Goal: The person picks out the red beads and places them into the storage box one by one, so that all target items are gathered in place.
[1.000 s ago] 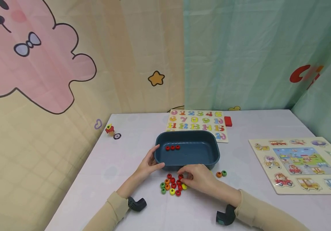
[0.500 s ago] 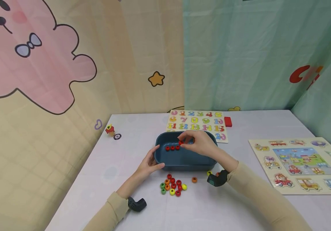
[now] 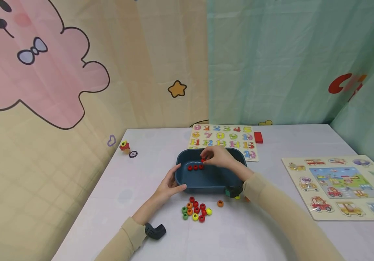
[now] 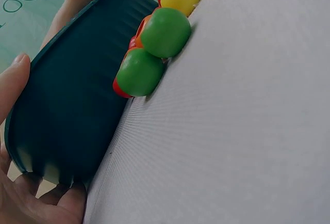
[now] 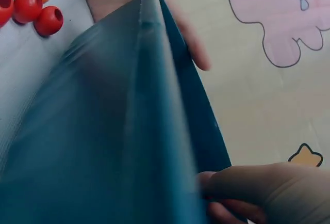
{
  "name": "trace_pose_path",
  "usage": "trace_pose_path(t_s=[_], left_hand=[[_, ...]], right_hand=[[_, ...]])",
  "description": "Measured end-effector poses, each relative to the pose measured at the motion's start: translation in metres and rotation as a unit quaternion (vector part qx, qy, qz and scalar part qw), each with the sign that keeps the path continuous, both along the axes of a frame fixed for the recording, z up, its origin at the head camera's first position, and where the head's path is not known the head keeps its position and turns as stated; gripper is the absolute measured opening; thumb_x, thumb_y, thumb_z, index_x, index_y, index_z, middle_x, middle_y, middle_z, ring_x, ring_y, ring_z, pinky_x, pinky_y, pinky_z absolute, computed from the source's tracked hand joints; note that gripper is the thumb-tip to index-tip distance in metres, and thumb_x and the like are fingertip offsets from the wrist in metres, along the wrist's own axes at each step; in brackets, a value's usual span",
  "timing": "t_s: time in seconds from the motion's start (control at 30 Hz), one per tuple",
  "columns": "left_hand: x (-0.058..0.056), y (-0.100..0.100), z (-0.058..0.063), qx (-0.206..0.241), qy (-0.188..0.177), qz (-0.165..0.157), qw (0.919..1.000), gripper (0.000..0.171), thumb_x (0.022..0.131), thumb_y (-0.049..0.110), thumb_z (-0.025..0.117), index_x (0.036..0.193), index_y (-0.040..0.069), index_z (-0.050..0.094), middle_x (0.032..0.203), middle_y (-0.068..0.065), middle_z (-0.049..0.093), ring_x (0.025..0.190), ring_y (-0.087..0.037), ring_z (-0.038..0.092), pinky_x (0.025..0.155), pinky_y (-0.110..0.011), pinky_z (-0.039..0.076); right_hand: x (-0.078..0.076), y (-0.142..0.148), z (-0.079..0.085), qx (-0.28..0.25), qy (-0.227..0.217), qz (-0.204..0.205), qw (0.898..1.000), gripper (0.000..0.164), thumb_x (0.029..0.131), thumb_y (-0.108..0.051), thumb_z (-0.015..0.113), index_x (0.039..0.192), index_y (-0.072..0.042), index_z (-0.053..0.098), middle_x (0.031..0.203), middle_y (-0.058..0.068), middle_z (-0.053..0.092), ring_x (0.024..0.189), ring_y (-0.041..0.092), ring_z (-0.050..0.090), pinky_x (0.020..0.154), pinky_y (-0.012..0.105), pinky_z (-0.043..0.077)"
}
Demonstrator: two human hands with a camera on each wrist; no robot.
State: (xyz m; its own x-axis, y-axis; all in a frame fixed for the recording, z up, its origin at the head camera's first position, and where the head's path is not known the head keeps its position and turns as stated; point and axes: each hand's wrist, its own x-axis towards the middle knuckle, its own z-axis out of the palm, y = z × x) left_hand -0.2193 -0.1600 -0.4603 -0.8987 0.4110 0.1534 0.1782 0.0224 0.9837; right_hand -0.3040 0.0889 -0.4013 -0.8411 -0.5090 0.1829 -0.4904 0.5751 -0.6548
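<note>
A dark blue rectangular basin point(image 3: 211, 179) stands on the table with a short row of red beads point(image 3: 195, 167) on its floor. My left hand point(image 3: 169, 184) grips the basin's left end, the thumb along the near side and the fingers round the corner. Inside the basin, my right hand point(image 3: 219, 156) pinches a red bead point(image 3: 203, 160) just behind the row. In the right wrist view the basin's wall mostly hides that bead. In front of the basin lies a loose group of red, orange, green and yellow beads point(image 3: 196, 210).
An orange bead point(image 3: 220, 203) and a yellow bead point(image 3: 237, 197) lie nearer the right forearm. Behind the basin is a number puzzle board point(image 3: 195, 135) with a red block point(image 3: 258, 137) beside it. A vehicle puzzle board point(image 3: 298, 188) lies at right, a small toy figure point(image 3: 124, 146) far left.
My right hand has picked a red bead from the group and carried it up over the near rim into the basin, behind the row. The left hand stays on the basin.
</note>
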Motion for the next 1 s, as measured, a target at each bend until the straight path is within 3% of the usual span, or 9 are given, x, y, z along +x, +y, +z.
trace_pose_path(t_s=[0.27,0.57,0.8,0.9,1.0], left_hand=[[0.001,0.000,0.003,0.003,0.002,-0.007,1.0000,0.080,0.080,0.015,0.068,0.142,0.012,0.018,0.146,-0.014,0.015,0.131,-0.029,0.021,0.102,-0.032,0.027],[-0.001,0.000,0.000,-0.001,0.006,0.000,1.0000,0.081,0.078,0.017,0.069,0.142,0.012,0.019,0.146,-0.014,0.016,0.130,-0.029,0.022,0.101,-0.033,0.027],[0.001,0.000,-0.001,0.000,-0.005,-0.002,1.0000,0.079,0.079,0.012,0.068,0.142,0.014,0.019,0.146,-0.011,0.018,0.130,-0.027,0.023,0.102,-0.032,0.026],[0.001,0.000,0.000,-0.003,-0.007,0.002,1.0000,0.077,0.080,0.012,0.067,0.141,0.017,0.021,0.145,-0.009,0.019,0.130,-0.024,0.024,0.102,-0.032,0.027],[0.001,0.000,0.002,-0.004,-0.005,0.002,1.0000,0.075,0.081,0.011,0.066,0.141,0.018,0.022,0.145,-0.010,0.020,0.130,-0.025,0.025,0.103,-0.033,0.026]], right_hand=[[0.001,-0.002,-0.017,0.070,-0.015,-0.034,0.997,0.024,0.072,-0.014,0.073,0.094,-0.014,0.065,0.083,-0.005,0.062,0.073,0.008,0.056,0.066,0.027,0.048],[-0.001,0.000,-0.022,0.092,-0.001,-0.051,0.994,0.025,0.072,-0.012,0.073,0.096,-0.014,0.065,0.085,-0.005,0.062,0.074,0.009,0.057,0.065,0.026,0.048],[0.010,0.004,-0.007,0.018,0.009,-0.078,0.997,0.028,0.075,-0.016,0.072,0.102,-0.013,0.063,0.095,-0.001,0.063,0.079,0.011,0.059,0.067,0.029,0.050],[0.023,0.006,0.004,-0.027,0.017,-0.060,0.998,0.028,0.077,-0.019,0.070,0.103,-0.013,0.063,0.097,-0.001,0.062,0.079,0.010,0.058,0.067,0.028,0.050],[0.044,0.007,0.015,-0.069,0.022,-0.016,0.997,0.028,0.078,-0.021,0.070,0.104,-0.013,0.063,0.096,-0.003,0.062,0.077,0.009,0.057,0.064,0.027,0.050]])
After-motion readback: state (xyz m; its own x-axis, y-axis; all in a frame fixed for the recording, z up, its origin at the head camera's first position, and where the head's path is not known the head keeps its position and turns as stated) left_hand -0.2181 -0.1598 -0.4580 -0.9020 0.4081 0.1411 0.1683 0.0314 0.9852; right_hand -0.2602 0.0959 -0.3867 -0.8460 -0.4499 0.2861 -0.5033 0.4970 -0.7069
